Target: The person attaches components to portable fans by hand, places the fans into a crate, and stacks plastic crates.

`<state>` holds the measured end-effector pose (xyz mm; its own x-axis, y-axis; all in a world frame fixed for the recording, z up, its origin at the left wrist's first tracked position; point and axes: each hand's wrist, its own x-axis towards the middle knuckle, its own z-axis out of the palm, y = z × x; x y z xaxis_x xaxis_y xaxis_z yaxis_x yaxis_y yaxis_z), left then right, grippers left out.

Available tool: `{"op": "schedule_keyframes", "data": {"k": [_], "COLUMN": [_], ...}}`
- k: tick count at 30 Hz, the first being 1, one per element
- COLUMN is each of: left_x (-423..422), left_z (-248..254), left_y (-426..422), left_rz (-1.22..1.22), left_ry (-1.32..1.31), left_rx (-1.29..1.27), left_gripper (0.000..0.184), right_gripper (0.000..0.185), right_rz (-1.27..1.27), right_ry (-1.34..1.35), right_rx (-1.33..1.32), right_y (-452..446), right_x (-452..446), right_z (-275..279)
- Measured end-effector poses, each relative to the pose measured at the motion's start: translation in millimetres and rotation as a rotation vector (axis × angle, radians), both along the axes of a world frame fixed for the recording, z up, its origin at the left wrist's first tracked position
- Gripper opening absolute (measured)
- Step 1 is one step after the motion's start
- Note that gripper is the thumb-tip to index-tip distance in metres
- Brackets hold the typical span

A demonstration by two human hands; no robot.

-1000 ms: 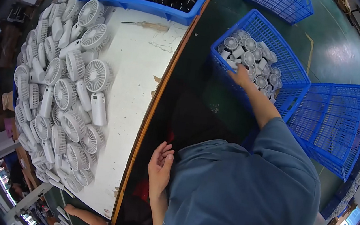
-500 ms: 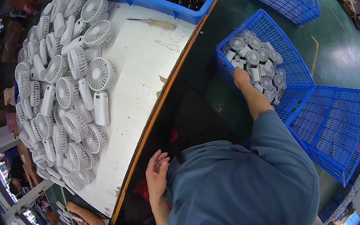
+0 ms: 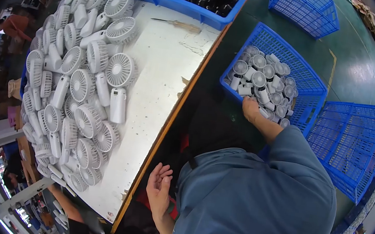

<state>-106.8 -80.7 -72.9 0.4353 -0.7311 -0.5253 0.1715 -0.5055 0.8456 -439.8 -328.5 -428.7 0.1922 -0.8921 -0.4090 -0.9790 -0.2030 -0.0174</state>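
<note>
My right hand (image 3: 251,108) is at the near left rim of a blue basket (image 3: 316,114) that holds a heap of small white fans (image 3: 259,79). Its fingertips are by the fans and partly hidden, so whether they grip one cannot be made out. My left hand (image 3: 158,191) hangs beside the table edge, palm turned up, fingers loosely curled and apart, nothing in it. To its left, many white handheld fans (image 3: 82,85) lie piled on the white table (image 3: 155,76).
A blue tray (image 3: 199,13) of black parts stands at the table's far end, near a screwdriver (image 3: 177,24). Two more blue baskets, one behind (image 3: 305,12) and one at the right (image 3: 348,144), are on the floor. Another person's arm (image 3: 66,203) shows at the lower left.
My view has shifted, so the table and baskets sit differently in the frame. My right hand has drawn back from over the fans to the basket's near rim. My left hand stays empty.
</note>
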Motion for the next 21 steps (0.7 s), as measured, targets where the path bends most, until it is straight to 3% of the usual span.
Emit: {"op": "schedule_keyframes", "data": {"k": [6, 9, 11, 14, 15, 19, 21], "left_x": [28, 55, 72, 117, 134, 177, 206], "left_z": [19, 24, 35, 42, 40, 45, 35], "left_y": [34, 50, 55, 80, 93, 106, 110], "left_rz": [0.117, 0.291, 0.461, 0.498, 0.512, 0.618, 0.574], "left_ry": [-0.170, -0.358, -0.477, -0.814, -0.914, -1.134, -1.222], "left_rx": [-0.166, -0.238, -0.177, -0.176, -0.119, 0.021, 0.121], "left_gripper": [0.045, 0.042, 0.037, 0.037, 0.039, 0.049, 0.062], "right_gripper": [0.030, 0.025, 0.030, 0.044, 0.042, 0.038, 0.037], "right_rz": [0.029, -0.093, -0.043, -0.115, 0.056, 0.074, -0.085], "right_ry": [0.097, 0.104, -0.129, -0.279, -0.411, -0.410, -0.797], "right_rx": [0.037, 0.142, 0.186, 0.157, 0.071, 0.270, 0.171], "right_y": [20, 8, 1, -12, -14, -38, -26], "right_x": [13, 7, -6, -21, -31, -12, 8], "right_z": [-6, -19, -7, -19, -22, 3, 44]}}
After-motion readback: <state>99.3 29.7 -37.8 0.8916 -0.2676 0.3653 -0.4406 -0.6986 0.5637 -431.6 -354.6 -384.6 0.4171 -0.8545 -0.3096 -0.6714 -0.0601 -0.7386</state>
